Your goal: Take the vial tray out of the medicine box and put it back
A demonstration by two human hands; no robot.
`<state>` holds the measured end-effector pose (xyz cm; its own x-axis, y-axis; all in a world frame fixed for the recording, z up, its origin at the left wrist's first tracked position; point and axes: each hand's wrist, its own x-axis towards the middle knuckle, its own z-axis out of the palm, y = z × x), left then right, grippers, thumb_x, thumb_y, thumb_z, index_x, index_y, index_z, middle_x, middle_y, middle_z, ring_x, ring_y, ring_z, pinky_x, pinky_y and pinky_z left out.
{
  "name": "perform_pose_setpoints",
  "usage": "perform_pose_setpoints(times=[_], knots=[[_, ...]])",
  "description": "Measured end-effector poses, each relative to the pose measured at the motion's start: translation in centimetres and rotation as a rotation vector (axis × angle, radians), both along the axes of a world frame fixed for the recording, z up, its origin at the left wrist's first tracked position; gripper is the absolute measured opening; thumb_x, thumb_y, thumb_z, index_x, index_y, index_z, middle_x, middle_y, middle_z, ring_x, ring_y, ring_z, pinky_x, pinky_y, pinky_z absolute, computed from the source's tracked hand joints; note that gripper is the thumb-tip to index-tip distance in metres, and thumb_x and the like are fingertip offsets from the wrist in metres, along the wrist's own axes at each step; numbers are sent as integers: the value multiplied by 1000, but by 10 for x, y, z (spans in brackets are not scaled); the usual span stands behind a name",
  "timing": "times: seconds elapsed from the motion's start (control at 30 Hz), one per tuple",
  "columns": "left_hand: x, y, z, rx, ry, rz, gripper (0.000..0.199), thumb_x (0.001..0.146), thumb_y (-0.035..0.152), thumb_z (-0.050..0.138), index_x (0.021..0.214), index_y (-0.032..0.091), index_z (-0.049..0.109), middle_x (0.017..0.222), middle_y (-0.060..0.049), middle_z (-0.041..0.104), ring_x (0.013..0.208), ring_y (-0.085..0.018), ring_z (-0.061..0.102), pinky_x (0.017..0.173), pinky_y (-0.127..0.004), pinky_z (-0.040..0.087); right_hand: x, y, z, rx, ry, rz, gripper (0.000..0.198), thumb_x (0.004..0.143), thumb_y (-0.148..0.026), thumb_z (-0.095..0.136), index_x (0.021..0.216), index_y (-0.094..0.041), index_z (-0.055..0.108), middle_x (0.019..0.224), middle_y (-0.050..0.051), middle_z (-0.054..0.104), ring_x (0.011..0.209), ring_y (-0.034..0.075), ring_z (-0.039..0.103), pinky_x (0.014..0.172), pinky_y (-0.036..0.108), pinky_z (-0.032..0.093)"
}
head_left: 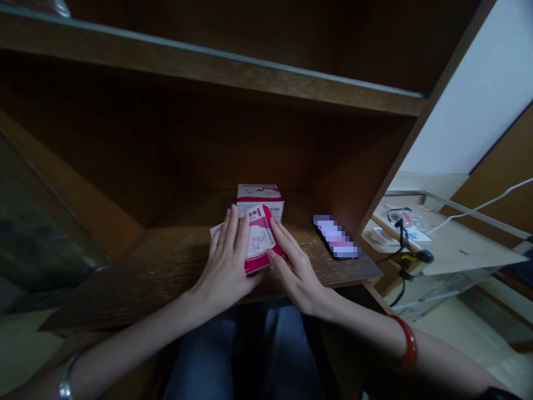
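Observation:
A pink and white carton (261, 240) lies on a dark wooden shelf (166, 266). My left hand (227, 261) lies flat over its left part, fingers spread. Against the carton's right edge, my right hand (291, 264) presses with straight fingers. Both hands hold the carton between them. A second pink and white box (260, 197) stands just behind it, deeper in the shelf. I wear a thin bracelet on my left wrist and a red bangle (407, 343) on my right forearm.
A phone (336, 236) with a lit screen lies on the shelf to the right of the carton. Another shelf board (208, 61) runs overhead. At the right, a lower table (458, 250) carries cables and small items. A glass door (37, 222) stands at the left.

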<state>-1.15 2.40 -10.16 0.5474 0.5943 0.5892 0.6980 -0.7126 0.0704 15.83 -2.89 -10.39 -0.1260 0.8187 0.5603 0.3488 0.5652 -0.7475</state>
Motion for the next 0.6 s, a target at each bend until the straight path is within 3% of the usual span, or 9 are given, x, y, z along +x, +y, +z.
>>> perform_pose_setpoints(times=[0.07, 0.13, 0.2, 0.27, 0.33, 0.43, 0.6], knots=[[-7, 4, -6, -131, -86, 126, 119, 69, 52, 72, 152, 9, -2, 156, -36, 4, 145, -47, 12, 107, -67, 28, 2, 8, -4, -38, 105, -18, 55, 98, -39, 44, 150, -25, 33, 158, 4, 29, 147, 18, 24, 122, 42, 19], [-16, 7, -11, -382, -203, 164, 124, 64, 58, 75, 152, 11, 1, 153, -34, 22, 140, -46, 29, 104, -64, 36, 4, 15, -7, -117, 233, -41, 56, 95, -42, 48, 147, -22, 39, 155, 5, 36, 144, 20, 32, 120, 42, 23], [-25, 7, -14, -649, -376, 67, 114, 67, 57, 74, 152, 17, 9, 145, -26, 45, 130, -38, 50, 100, -56, 46, 3, 19, -10, -187, 340, -65, 57, 92, -45, 52, 143, -20, 45, 151, 7, 42, 141, 22, 38, 119, 41, 26], [-29, 5, -14, -795, -565, -58, 99, 70, 52, 73, 148, 20, 20, 137, -19, 56, 119, -31, 60, 97, -48, 51, 1, 19, -11, -204, 401, -78, 58, 91, -46, 54, 141, -19, 47, 149, 7, 45, 139, 22, 40, 118, 40, 28], [-29, 2, -10, -775, -714, -86, 89, 70, 48, 75, 142, 19, 31, 136, -17, 58, 119, -29, 61, 100, -47, 50, -2, 17, -8, -168, 436, -83, 57, 91, -45, 54, 141, -19, 46, 149, 8, 46, 139, 22, 41, 117, 39, 30], [-23, 3, 10, -616, -797, -69, 80, 72, 46, 75, 138, 18, 40, 140, -15, 54, 127, -29, 54, 107, -48, 44, -6, 18, 6, -65, 480, -90, 54, 92, -45, 53, 139, -19, 43, 148, 10, 47, 135, 20, 45, 114, 37, 35], [-1, 36, 54, -422, -764, -259, 72, 82, 42, 68, 144, 21, 38, 142, -9, 54, 128, -26, 53, 110, -43, 42, 1, 55, 47, 125, 468, -202, 53, 92, -53, 49, 133, -19, 43, 140, 12, 52, 128, 19, 50, 109, 35, 40]])
